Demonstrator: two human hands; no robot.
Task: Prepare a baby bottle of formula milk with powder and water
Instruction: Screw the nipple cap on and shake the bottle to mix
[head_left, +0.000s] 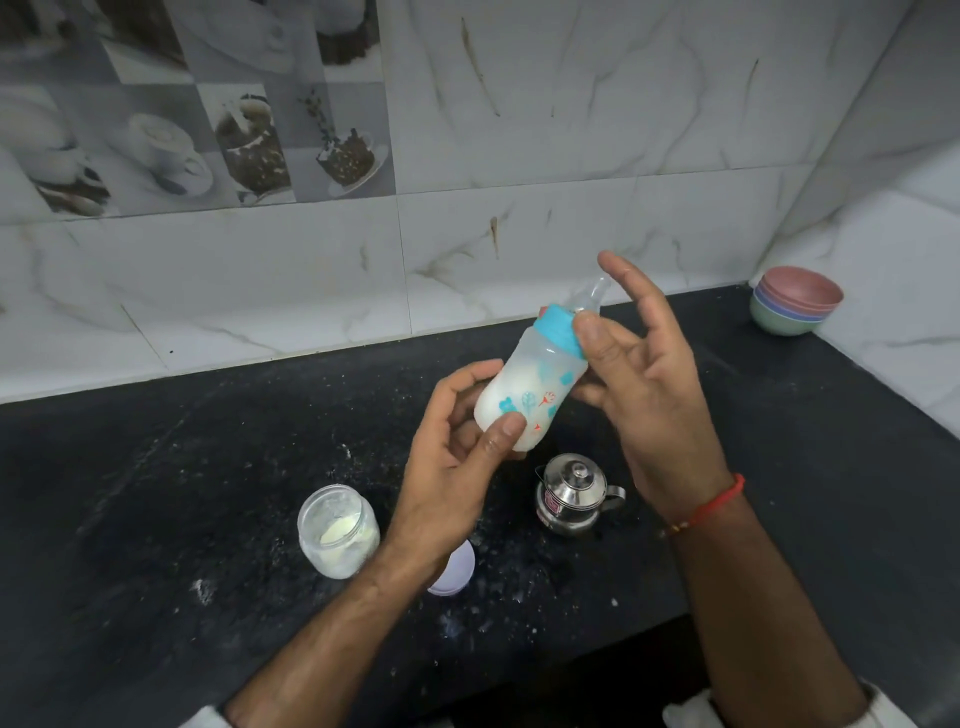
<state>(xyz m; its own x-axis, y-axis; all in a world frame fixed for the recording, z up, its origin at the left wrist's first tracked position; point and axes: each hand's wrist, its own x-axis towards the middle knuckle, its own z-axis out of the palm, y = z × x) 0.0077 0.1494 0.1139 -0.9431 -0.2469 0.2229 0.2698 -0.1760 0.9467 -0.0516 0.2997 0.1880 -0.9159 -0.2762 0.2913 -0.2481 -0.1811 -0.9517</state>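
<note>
A clear baby bottle (530, 387) with a blue collar and a clear teat is held tilted above the black counter, teat pointing up and to the right. White milk fills its lower part. My left hand (452, 457) grips the bottle's base with thumb and fingers. My right hand (644, 364) touches the blue collar with its thumb, while its other fingers are spread. An open glass jar (337, 530) with pale powder stands on the counter at lower left. A small steel lidded pot (574, 493) stands below the bottle.
A pale lilac lid (457, 571) lies on the counter (182, 493) under my left wrist. White powder is scattered over the black surface. Stacked coloured bowls (795, 301) sit in the far right corner. Tiled walls close the back and right sides.
</note>
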